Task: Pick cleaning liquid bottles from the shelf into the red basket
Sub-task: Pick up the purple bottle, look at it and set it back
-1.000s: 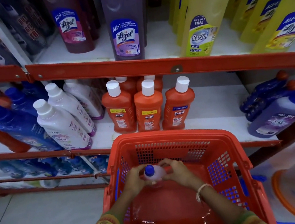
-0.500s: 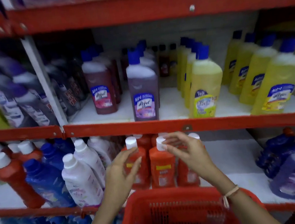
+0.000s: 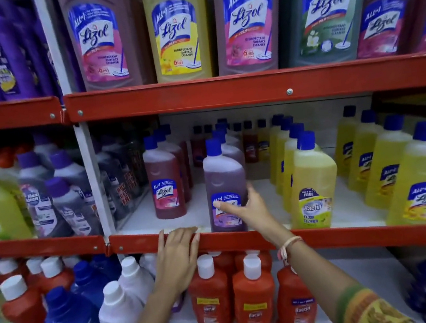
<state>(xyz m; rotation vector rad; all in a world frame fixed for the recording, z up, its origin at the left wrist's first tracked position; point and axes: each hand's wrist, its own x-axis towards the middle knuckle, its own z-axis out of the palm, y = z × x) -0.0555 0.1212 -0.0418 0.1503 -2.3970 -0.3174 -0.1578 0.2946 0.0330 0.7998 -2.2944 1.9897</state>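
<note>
Your right hand point(image 3: 251, 208) wraps, seemingly not yet clamped, around the purple bottle point(image 3: 225, 187) at the shelf edge point(image 3: 326, 235); your left hand point(image 3: 177, 259) rests flat there, open. Full, heavy, slick plastic: grip its waist.

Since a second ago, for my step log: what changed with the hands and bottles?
Both hands left the basket and rose. The right hand now wraps the purple Lizol bottle, not yet lifted; the left hand rests on the red shelf edge. Shelf bottles stayed put.

Single head view, close, facing shelf point(image 3: 251, 89) front.
</note>
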